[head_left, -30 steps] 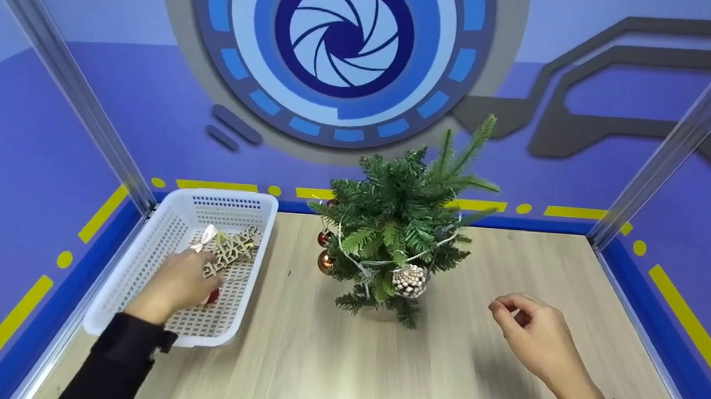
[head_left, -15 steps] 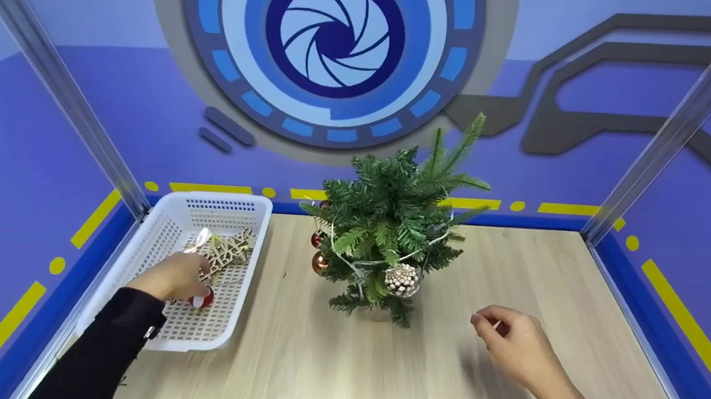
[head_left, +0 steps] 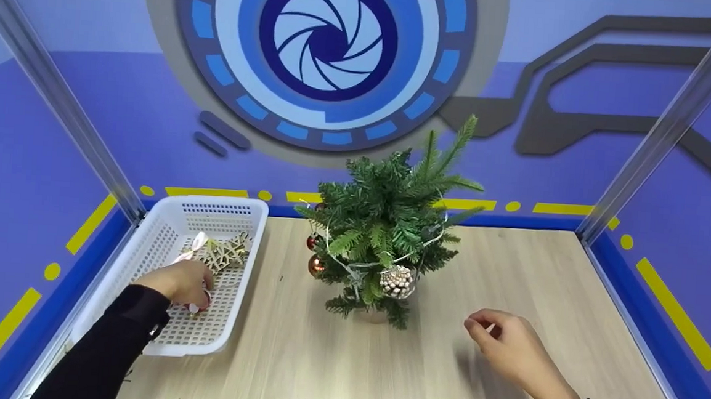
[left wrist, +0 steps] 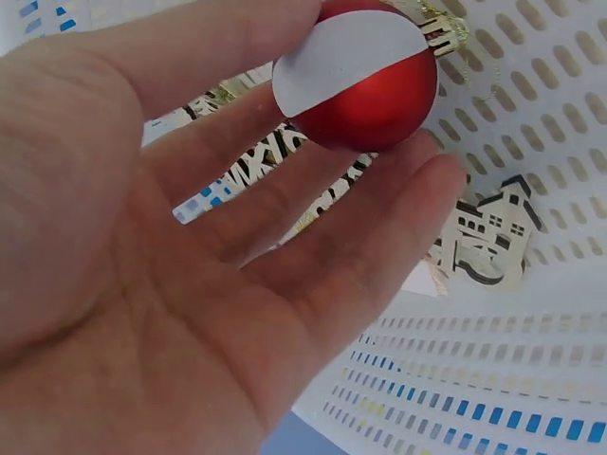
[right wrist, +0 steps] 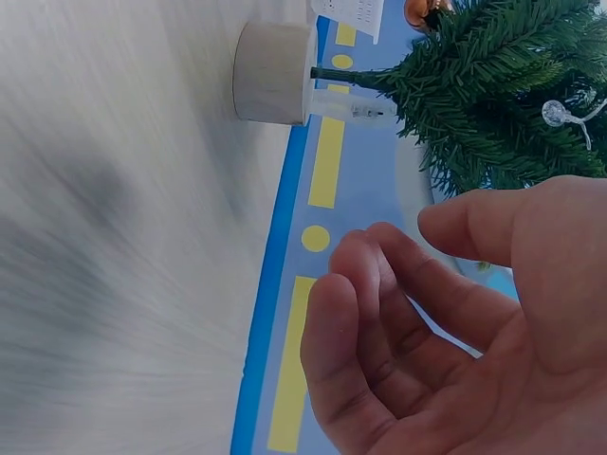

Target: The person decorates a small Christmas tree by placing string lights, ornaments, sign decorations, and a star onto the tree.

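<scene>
In the head view my left hand (head_left: 182,280) reaches down into a white plastic basket (head_left: 181,350). It holds a red and white Christmas ball (left wrist: 379,104), with the thumb on one side and the fingers curled behind it. The ball's gold cap and loop show in the left wrist view. Beside the fingers lie a wooden letter ornament (head_left: 228,258) and a pale ribbon bow (head_left: 193,245). My right hand (head_left: 511,351) hovers over the table, loosely curled with nothing in it, to the right of a small Christmas tree (head_left: 385,217).
On the tree hang a whitened pine cone (head_left: 397,281), a copper ball (head_left: 316,265), a dark red ball (head_left: 312,241) and a light string. A wooden house ornament (left wrist: 495,232) lies in the basket. Printed panels with metal posts (head_left: 71,102) border the table.
My left hand has shifted slightly lower in the basket and closed over the red and white ball. The head view has drifted a little; the right hand keeps its loose curl.
</scene>
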Available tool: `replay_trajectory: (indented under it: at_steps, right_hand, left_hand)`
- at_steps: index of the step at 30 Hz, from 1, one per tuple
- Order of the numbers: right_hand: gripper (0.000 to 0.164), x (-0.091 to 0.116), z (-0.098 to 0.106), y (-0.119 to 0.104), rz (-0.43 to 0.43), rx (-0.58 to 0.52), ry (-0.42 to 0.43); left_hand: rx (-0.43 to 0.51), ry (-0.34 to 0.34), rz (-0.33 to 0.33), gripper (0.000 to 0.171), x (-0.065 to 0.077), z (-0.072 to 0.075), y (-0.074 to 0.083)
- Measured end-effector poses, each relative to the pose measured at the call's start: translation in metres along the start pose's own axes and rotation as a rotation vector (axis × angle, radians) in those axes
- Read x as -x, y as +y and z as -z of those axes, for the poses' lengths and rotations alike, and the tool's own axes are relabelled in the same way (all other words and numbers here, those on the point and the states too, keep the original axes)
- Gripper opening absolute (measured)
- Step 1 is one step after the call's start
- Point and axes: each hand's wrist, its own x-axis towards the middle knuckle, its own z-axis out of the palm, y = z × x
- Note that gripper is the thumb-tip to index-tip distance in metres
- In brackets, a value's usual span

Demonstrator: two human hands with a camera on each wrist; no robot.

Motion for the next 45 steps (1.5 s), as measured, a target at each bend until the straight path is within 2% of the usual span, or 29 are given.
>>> replay_trajectory:
  at_steps: [4,7,12,18,22,24,29,34,40,45]
  right_hand:
    - [0.023,0.001,0.000,0.000,0.002,0.000,0.001]
    - [0.022,0.001,0.000,0.001,0.003,0.004,0.007]
    - [0.020,0.001,-0.001,0.001,0.020,0.003,0.017]
    - [0.018,0.000,-0.003,0.001,0.038,0.006,0.032]
    - [0.017,0.001,-0.004,-0.004,0.045,-0.004,0.031]
    - [0.015,0.003,-0.004,-0.007,0.054,-0.015,0.033]
    - [0.012,0.007,-0.007,-0.017,0.122,-0.084,0.005]
    - [0.011,0.017,-0.009,-0.032,0.168,-0.220,-0.103]
    - [0.014,0.032,-0.009,-0.058,0.242,-0.337,-0.180]
    - [0.013,0.042,-0.012,-0.075,0.427,-0.455,-0.191]
  left_hand:
    - [-0.031,0.048,-0.055,0.023,-0.001,0.000,0.001]
    - [0.009,0.114,-0.091,0.014,-0.002,0.002,0.002]
    - [0.124,0.293,-0.140,0.024,0.000,0.006,0.007]
    - [0.178,0.526,-0.253,0.021,0.015,0.010,0.036]
    - [0.224,0.714,-0.331,0.022,0.032,0.017,0.061]
    - [0.263,0.777,-0.364,0.027,0.043,0.019,0.073]
    - [0.367,0.822,-0.430,0.033,0.070,0.016,0.101]
    - [0.421,0.857,-0.548,0.035,0.095,0.007,0.129]
    - [0.452,0.915,-0.777,0.036,0.117,-0.003,0.161]
    - [0.488,0.907,-1.000,0.037,0.124,-0.016,0.185]
